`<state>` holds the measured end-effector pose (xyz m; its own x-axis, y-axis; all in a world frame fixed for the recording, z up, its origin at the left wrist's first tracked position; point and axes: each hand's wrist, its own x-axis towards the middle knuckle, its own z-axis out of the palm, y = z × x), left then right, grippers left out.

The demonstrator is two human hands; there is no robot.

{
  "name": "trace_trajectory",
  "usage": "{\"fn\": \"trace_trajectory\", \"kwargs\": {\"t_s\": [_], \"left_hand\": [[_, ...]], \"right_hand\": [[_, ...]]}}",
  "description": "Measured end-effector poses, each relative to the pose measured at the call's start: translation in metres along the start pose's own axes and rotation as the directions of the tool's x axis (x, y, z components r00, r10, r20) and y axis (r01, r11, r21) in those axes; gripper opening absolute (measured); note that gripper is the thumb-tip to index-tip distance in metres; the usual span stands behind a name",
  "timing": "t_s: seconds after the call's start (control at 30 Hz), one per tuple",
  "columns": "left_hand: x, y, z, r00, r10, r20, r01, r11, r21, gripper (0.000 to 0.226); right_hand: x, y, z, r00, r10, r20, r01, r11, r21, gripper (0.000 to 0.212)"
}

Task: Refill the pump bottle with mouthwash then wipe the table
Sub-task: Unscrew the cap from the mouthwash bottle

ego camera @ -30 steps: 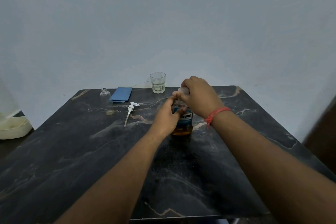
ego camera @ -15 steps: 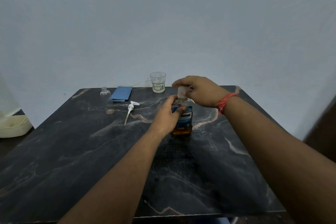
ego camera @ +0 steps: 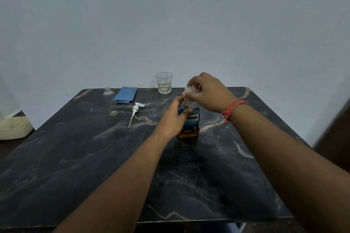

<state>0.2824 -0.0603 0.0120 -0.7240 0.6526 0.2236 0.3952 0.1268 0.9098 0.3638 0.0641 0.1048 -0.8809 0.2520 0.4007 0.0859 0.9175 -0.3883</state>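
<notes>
On the dark marble worktop (ego camera: 75, 166) the left hand (ego camera: 171, 119) wraps its fingers round the upright mouthwash bottle (ego camera: 190, 122) while the right hand (ego camera: 208, 92) pinches its clear cap (ego camera: 189, 89), with the empty pump bottle (ego camera: 109, 98), pump head (ego camera: 135, 109) and folded blue cloth (ego camera: 126, 94) well apart at far left.

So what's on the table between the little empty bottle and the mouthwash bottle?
In the head view, a white pump head lies on the dark table between the small empty bottle and the mouthwash bottle, its tube pointing toward the near edge.
</notes>
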Motion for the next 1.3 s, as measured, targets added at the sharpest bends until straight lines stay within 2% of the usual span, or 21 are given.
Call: {"fn": "trace_trajectory", "kwargs": {"t_s": [0.03,0.1,0.2,0.33,0.43,0.63,0.8,0.9,1.07,1.17,1.3], "left_hand": [[0.0,0.0,0.0,1.0,-0.007,-0.001,0.007,1.0,-0.006,0.048],[-0.001,0.0,0.0,1.0,-0.012,0.002,0.012,1.0,-0.015,0.044],[0.0,0.0,0.0,1.0,0.005,0.001,-0.005,1.0,-0.008,0.049],[0.0,-0.001,0.0,1.0,0.004,0.008,-0.004,1.0,-0.002,0.052],[0.0,-0.001,0.0,1.0,0.008,0.006,-0.008,1.0,0.0,0.05],[0.001,-0.002,0.0,1.0,0.009,-0.005,-0.009,1.0,0.016,0.049],[0.0,-0.003,0.0,1.0,0.016,-0.012,-0.016,0.999,0.042,0.053],[0.0,-0.004,0.0,1.0,0.008,-0.005,-0.008,1.0,0.028,0.054],[0.003,-0.004,0.002,1.0,-0.002,-0.01,0.002,1.0,0.007,0.05],[0.006,-0.004,0.006,1.0,-0.008,0.002,0.008,1.0,-0.008,0.049],[0.011,0.001,0.013,0.999,-0.017,0.042,0.019,0.999,-0.041,0.048]], "right_hand": [[0.0,0.0,0.001,1.0,-0.001,-0.009,0.001,1.0,-0.024,0.031],[0.001,0.001,0.0,1.0,0.0,-0.001,0.0,0.999,0.034,0.029],[0.001,0.001,-0.002,0.999,0.013,0.039,-0.02,0.983,0.184,0.044],[0.001,0.001,0.004,0.999,0.047,-0.022,-0.045,0.996,0.074,0.038],[0.003,0.001,0.004,0.999,0.045,-0.017,-0.042,0.992,0.122,0.025],[0.0,0.003,0.001,0.978,0.116,-0.175,-0.053,0.942,0.331,0.023],[-0.006,0.018,0.0,0.915,0.255,-0.313,-0.076,0.87,0.487,0.025],[-0.016,0.039,0.002,0.91,0.283,-0.303,-0.175,0.925,0.338,0.03],[-0.052,0.082,0.026,0.951,0.296,-0.086,-0.301,0.953,-0.047,0.033],[-0.073,0.1,0.041,0.927,0.375,-0.013,-0.375,0.924,-0.075,0.034],[-0.085,0.113,0.049,0.92,0.39,-0.02,-0.391,0.916,-0.087,0.027]]}}
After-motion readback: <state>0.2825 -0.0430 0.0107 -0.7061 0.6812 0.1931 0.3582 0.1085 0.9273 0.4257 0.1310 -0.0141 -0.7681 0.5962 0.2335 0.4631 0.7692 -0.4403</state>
